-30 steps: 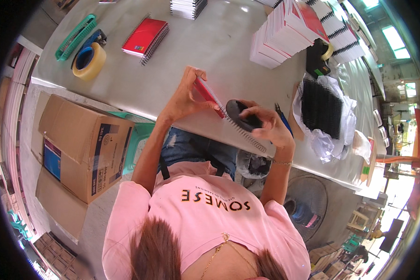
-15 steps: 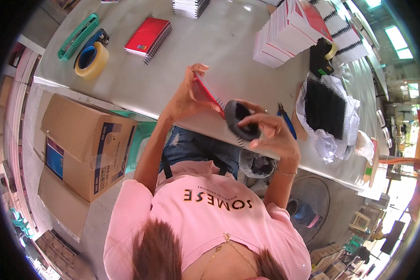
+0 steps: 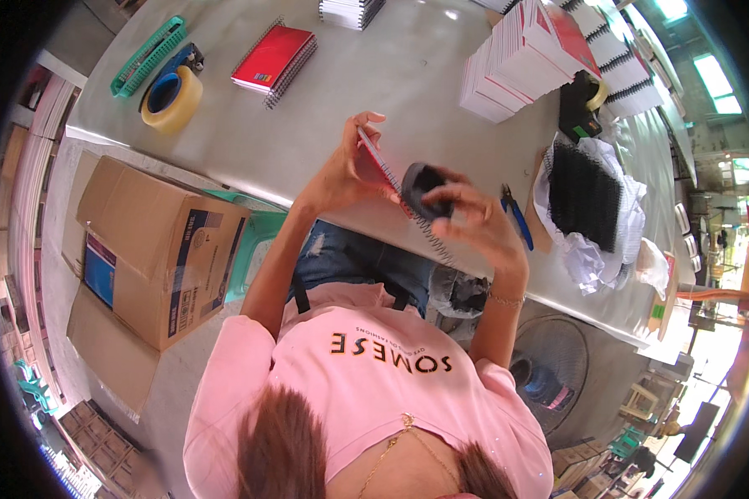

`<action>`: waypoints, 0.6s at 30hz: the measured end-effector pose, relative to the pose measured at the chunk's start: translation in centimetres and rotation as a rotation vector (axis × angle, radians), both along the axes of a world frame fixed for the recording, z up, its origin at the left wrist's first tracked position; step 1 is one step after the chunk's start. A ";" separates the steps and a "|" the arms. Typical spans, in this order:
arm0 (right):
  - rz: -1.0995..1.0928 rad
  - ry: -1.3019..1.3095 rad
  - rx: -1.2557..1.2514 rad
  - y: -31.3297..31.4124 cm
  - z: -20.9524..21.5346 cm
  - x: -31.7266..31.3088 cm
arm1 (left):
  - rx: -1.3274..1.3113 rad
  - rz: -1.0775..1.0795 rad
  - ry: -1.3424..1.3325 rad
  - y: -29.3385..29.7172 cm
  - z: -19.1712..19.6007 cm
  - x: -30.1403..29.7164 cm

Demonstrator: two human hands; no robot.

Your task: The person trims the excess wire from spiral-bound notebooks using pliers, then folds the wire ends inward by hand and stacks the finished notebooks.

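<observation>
My left hand (image 3: 341, 176) is closed around a thin red notebook (image 3: 374, 169), held tilted above the table's front edge with its bound edge towards my right hand. A loose dark wire coil (image 3: 434, 241) trails from the near end of that edge. In my right hand (image 3: 484, 220) is a black, rounded, thick-rimmed object (image 3: 420, 181), blurred by motion, its exact kind unclear. It presses at or very close to the coil along the notebook's edge. My right fingers bend over its open side.
A red spiral notebook (image 3: 275, 58), a tape roll (image 3: 175, 104) and a green basket (image 3: 148, 56) lie at the far left. Stacked notebooks (image 3: 520, 62), a black tape dispenser (image 3: 580, 108), blue-handled pliers (image 3: 517, 218) and black coils (image 3: 585, 195) sit right. A cardboard box (image 3: 154, 249) stands at left.
The black object has turned and shifted slightly up along the notebook's edge. More of the coil now shows below it. My left hand keeps its grip.
</observation>
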State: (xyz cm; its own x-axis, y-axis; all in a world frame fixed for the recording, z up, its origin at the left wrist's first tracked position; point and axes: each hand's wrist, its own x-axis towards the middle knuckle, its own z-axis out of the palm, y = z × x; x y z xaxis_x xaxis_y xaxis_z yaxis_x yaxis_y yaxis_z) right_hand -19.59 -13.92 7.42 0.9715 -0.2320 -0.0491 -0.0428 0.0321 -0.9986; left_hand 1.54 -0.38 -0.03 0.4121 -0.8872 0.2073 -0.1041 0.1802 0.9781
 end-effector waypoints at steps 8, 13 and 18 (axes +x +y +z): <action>0.117 -0.080 -0.069 -0.6 -0.1 0.1 | -0.031 -0.024 -0.051 -0.3 -0.3 -0.1; -0.106 0.079 0.002 -1.2 -1.9 0.8 | -0.028 -0.012 -0.101 -0.3 -0.6 -0.3; -0.074 0.075 0.093 -0.3 0.0 1.0 | -0.009 -0.004 -0.119 -0.1 -0.6 -0.5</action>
